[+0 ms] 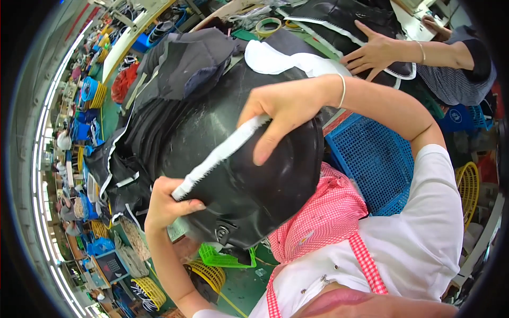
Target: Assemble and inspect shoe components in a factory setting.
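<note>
- Left hand (167, 204) pinches the lower end of the white strip (220, 156), fingers closed on it.
- Right hand (283, 114) grips the upper end, fingers curled.
- Strip lies across the black panel (238, 191), over the lap.
- Judgement: keep the strip taut and both ends aligned.

A blue plastic crate (371, 159) sits to the right, with a yellow wire basket (469, 185) beyond it. Across the bench a co-worker's hand (374, 53) presses flat on a black piece with white toothed edging (328, 21). A roll of tape (268, 25) lies near the far edge. Grey fabric pieces (191, 63) are heaped on the left. Lower down stands a green basket (222, 258), with a second yellow one (209, 273) just beside it.
</note>
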Motion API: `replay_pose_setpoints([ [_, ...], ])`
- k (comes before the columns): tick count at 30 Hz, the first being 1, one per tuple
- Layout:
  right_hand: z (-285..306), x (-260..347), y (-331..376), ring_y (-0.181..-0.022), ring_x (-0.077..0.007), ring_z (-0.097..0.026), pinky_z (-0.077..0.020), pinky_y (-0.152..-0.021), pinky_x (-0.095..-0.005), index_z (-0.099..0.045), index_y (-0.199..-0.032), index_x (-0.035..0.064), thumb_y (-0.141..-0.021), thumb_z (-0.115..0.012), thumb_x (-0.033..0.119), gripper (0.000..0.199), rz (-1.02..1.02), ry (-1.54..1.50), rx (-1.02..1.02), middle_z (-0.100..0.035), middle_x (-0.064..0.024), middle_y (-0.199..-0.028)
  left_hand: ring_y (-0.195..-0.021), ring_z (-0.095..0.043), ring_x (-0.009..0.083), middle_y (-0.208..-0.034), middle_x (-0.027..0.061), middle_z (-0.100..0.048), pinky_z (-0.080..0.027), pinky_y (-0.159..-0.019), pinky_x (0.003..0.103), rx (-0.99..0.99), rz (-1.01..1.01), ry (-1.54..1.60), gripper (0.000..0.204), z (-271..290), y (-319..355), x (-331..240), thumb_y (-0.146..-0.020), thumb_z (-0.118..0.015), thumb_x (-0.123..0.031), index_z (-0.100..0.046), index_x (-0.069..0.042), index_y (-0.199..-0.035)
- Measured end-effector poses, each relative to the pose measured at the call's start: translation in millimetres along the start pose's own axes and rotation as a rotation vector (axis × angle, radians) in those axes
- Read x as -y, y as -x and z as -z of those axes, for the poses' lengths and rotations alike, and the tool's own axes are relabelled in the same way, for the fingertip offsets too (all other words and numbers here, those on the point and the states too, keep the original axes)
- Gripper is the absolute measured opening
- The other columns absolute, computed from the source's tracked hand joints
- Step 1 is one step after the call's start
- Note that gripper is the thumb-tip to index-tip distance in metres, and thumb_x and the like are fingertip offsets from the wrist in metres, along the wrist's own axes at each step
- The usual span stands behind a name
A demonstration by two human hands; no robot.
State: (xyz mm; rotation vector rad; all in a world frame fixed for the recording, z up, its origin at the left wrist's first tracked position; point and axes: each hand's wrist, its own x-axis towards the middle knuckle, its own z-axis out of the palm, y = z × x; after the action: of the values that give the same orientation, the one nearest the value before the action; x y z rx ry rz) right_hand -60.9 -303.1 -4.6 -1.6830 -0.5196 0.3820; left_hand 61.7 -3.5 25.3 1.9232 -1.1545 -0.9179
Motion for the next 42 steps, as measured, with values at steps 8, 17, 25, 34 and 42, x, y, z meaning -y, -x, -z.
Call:
replay_pose_setpoints([
  [8, -19.2, -0.9, 17.3, -0.063, -0.0069, -0.047, -0.0374, -0.056, -0.0271, -0.064, -0.082, -0.0012, -0.085, -0.074, 0.032, 0.034, -0.093, 0.203, -0.099, -0.054, 0.0015, -0.065, -0.049, -0.029, 0.0057, -0.05, -0.003, -0.036, -0.023, -0.044, 0.027, 0.019, -0.017, -0.078, 0.039, -20.0, -34.4, -10.7, -0.068, -0.086, -0.013, -0.05, -0.001, -0.057],
  [17, -22.0, -34.4, 48.0, -0.066, -0.0003, -0.045, -0.035, -0.054, -0.0223, -0.066, -0.088, -0.0014, -0.084, -0.076, 0.021, 0.025, -0.145, -0.258, -0.098, -0.052, 0.0089, -0.069, -0.049, -0.053, 0.0082, -0.056, 0.004, -0.059, -0.034, -0.046, 0.024, 0.024, -0.31, 0.029, 0.012, -17.2, -38.3, 9.8, -0.073, -0.079, -0.006, -0.07, 0.002, -0.07],
  [25, 81.3, -26.2, 58.5, -0.069, -0.0068, -0.06, -0.0481, -0.064, -0.0219, -0.069, -0.098, 0.0045, -0.086, -0.071, 0.027, 0.025, 0.328, 0.071, -0.719, -0.066, 0.0006, -0.079, -0.11, -0.058, 0.0224, -0.112, 0.0135, -0.064, -0.04, -0.103, 0.036, -1.046, -0.528, -0.317, 0.038, 62.6, -61.0, -32.0, -0.102, -0.031, -0.017, -0.063, 0.002, -0.107],
  [34, 283.1, -200.4, 120.3, -0.076, -0.015, -0.061, -0.05, -0.068, -0.0308, -0.07, -0.101, 0.0032, -0.088, -0.069, 0.038, 0.037, 0.651, 0.228, -0.882, -0.069, -0.003, -0.087, -0.106, -0.062, 0.0224, -0.099, 0.0078, -0.07, -0.045, -0.095, 0.034, -0.432, -0.29, -0.284, 0.018, -21.3, -109.7, -2.2, -0.095, -0.057, -0.017, -0.071, -0.006, -0.095],
  [42, 256.9, -201.7, 124.0, -0.076, -0.0144, -0.06, -0.0503, -0.071, -0.0317, -0.069, -0.089, 0.0012, -0.083, -0.075, 0.034, 0.034, -0.414, 0.832, -1.454, -0.067, -0.0057, -0.083, -0.112, -0.06, 0.0289, -0.1, 0.0068, -0.07, -0.046, -0.097, 0.041, -0.181, -0.513, -0.381, 0.012, -110.4, -185.0, 29.1, -0.087, -0.064, -0.015, -0.071, -0.009, -0.095],
])
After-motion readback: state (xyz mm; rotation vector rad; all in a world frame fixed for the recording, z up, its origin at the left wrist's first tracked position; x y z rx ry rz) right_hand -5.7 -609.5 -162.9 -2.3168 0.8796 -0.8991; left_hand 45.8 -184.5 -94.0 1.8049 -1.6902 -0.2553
